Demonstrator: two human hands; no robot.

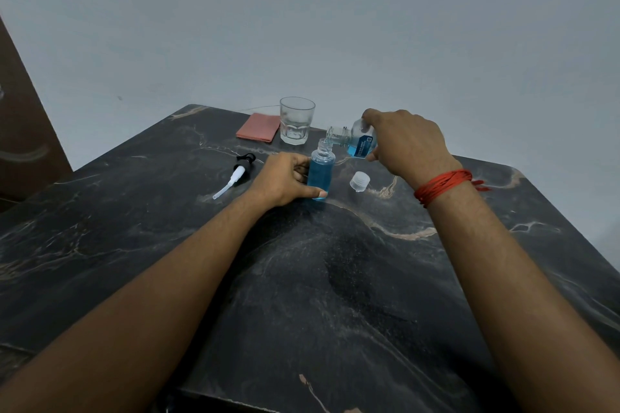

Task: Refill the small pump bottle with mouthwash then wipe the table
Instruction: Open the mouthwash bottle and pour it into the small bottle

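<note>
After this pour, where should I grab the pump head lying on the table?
Pinch the pump head at its black collar, coming from above, fingers across its width. It lies on its side left of the small pump bottle, and the thin dip tube trailing toward you looks too flimsy to hold.

plain pale grey-blue painted wall (302, 27) fills the upper half, lit evenly and dimly. dark brown wooden panel (20, 131) at left edge. black marble-patterned tabletop with tan veins (335, 278) below, far corners rounded.
</note>
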